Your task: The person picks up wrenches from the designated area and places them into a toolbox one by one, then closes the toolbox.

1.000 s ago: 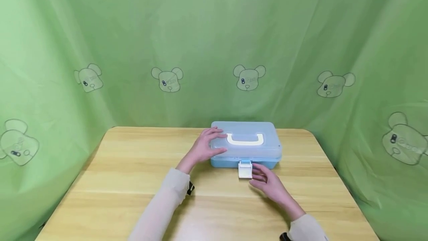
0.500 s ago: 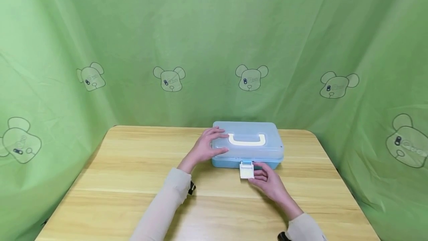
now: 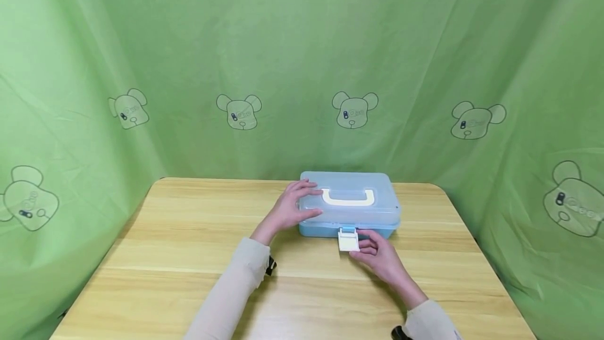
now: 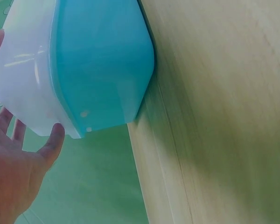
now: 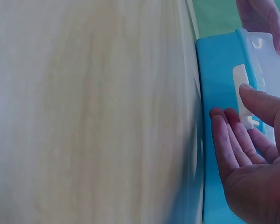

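A plastic storage box (image 3: 325, 231) with a blue base, a translucent lid (image 3: 382, 185) and a white carrying handle (image 3: 348, 202) stands near the table's far edge, lid down. At its front, the white latch (image 3: 348, 242) sticks out toward me, swung away from the base. My left hand (image 3: 287, 209) rests on the lid's left end, fingers spread and fairly straight; the left wrist view shows its thumb near the lid's lower edge. The right hand (image 5: 256, 182) pinches the latch at its right side, thumb on one face and fingertips close behind. The contact behind the latch is partly hidden.
The wooden table (image 3: 189, 240) runs from the box toward me and to both sides. Green curtains (image 3: 283, 41) printed with bear heads hang behind it and along its left and right edges.
My right hand has closed in on the latch, its thumb moving to the latch's edge. The latch has tilted slightly. The left hand and box hold their places.
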`<state>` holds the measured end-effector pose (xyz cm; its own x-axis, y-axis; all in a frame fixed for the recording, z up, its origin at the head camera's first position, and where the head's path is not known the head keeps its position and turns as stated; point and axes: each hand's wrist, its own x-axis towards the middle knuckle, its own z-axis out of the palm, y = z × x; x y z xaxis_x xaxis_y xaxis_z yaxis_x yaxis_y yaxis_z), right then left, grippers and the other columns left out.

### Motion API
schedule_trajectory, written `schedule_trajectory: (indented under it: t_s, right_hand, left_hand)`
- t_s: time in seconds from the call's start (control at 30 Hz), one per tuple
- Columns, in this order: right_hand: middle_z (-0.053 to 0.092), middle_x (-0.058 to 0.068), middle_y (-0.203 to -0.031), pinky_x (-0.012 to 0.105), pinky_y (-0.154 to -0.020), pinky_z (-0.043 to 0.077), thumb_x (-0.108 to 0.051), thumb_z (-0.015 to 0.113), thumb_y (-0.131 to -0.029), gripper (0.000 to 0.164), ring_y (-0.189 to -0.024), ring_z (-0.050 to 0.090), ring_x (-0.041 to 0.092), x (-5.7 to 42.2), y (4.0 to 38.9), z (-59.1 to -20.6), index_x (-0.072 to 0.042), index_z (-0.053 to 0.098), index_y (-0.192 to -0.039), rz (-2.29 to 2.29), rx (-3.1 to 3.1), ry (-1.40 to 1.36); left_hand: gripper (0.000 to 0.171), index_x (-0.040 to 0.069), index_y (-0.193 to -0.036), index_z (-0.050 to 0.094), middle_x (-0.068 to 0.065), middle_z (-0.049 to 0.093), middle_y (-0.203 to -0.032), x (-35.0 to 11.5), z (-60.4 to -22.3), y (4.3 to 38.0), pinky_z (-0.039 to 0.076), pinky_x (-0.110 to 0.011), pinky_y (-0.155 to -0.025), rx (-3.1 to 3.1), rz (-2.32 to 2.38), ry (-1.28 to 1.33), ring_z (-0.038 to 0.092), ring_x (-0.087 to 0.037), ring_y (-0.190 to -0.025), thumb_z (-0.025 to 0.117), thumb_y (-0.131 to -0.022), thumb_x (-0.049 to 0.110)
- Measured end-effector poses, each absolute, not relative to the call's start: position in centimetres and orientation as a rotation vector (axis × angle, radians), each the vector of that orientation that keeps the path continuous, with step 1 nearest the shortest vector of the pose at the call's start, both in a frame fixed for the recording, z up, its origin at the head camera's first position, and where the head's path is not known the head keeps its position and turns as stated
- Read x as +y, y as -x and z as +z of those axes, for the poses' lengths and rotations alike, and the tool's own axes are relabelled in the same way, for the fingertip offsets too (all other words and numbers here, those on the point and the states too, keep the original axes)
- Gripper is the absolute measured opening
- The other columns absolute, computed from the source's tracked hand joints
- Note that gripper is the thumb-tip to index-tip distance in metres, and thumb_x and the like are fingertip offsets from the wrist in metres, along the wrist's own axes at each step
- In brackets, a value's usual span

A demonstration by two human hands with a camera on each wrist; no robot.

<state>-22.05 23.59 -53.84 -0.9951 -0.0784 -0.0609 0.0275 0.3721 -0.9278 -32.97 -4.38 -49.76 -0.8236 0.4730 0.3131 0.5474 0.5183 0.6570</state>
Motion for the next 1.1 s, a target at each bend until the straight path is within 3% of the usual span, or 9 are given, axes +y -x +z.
schedule_trajectory:
  t_s: [0.47, 0.77, 1.1]
  right_hand:
    - [0.071, 0.008, -0.105, 0.022, -0.085, 0.060, -0.017, 0.076, -0.096, 0.055, -0.092, 0.069, 0.011, 22.7, 22.0, -53.0, 0.006, 0.053, -0.140, -1.869, 2.338, -0.187]
    - [0.076, 0.018, -0.112, 0.029, -0.093, 0.061, -0.027, 0.075, -0.097, 0.049, -0.096, 0.076, 0.021, 22.1, 22.1, -52.4, 0.006, 0.060, -0.131, -1.967, 2.300, -0.281]
    - [0.076, 0.020, -0.115, 0.023, -0.091, 0.060, -0.043, 0.074, -0.095, 0.055, -0.099, 0.077, 0.026, 21.6, 22.2, -51.7, 0.003, 0.066, -0.125, -1.938, 2.433, -0.315]
  left_hand:
    - [0.055, 0.028, -0.139, 0.065, 0.008, 0.048, -0.159, -4.5, -49.7, 33.0, 0.025, -0.054, -0.127, -2.662, -1.200, 0.875, 0.028, -0.018, -0.156, 0.080, -0.089, 0.046]
    - [0.054, 0.029, -0.139, 0.065, 0.009, 0.048, -0.158, -4.4, -49.8, 33.1, 0.024, -0.055, -0.127, -2.654, -1.207, 0.882, 0.028, -0.018, -0.156, 0.080, -0.089, 0.045]
    - [0.054, 0.028, -0.139, 0.066, 0.007, 0.049, -0.158, -4.5, -49.8, 33.2, 0.024, -0.054, -0.127, -2.650, -1.222, 0.892, 0.028, -0.019, -0.156, 0.081, -0.089, 0.044]
